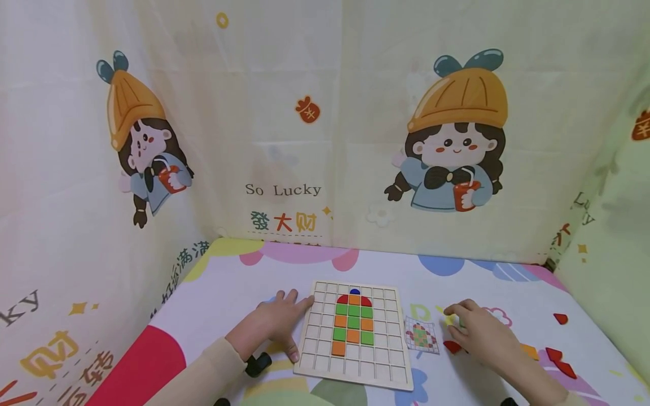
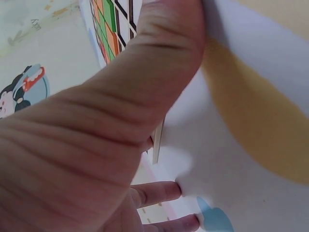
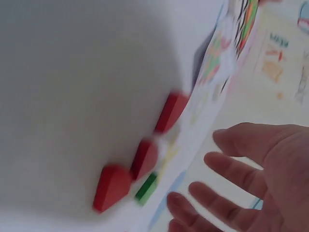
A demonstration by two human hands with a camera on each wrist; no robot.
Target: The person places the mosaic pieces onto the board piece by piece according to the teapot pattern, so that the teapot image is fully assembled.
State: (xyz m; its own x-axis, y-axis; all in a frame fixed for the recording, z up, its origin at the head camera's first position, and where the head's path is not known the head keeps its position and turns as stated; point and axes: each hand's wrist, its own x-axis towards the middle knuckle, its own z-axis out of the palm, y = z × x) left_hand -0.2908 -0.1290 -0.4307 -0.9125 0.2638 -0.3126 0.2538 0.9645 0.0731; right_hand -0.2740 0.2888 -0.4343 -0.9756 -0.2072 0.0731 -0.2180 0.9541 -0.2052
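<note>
A wooden grid board (image 1: 325, 363) lies mid-table, with orange and green squares, red curved pieces and a blue half-round piece (image 1: 355, 292) set in its cells. My left hand (image 1: 279, 318) rests at the board's left edge, fingers spread, thumb and index finger against the rim; the wrist view shows the thumb (image 2: 169, 29) close up. Over the table to the right hovers my right hand (image 1: 482, 335), fingers loosely bent and holding nothing. Below it lie red pieces (image 3: 112, 187) and a green piece (image 3: 146, 188). Between board and right hand is a small pattern card (image 1: 421, 335).
Farther right are an orange piece (image 1: 530, 351) and several red pieces (image 1: 561, 318), partly hidden by the right forearm. A black object (image 1: 259, 365) shows at the left wrist. Printed cloth (image 1: 355, 141) hangs behind and at both sides of the table.
</note>
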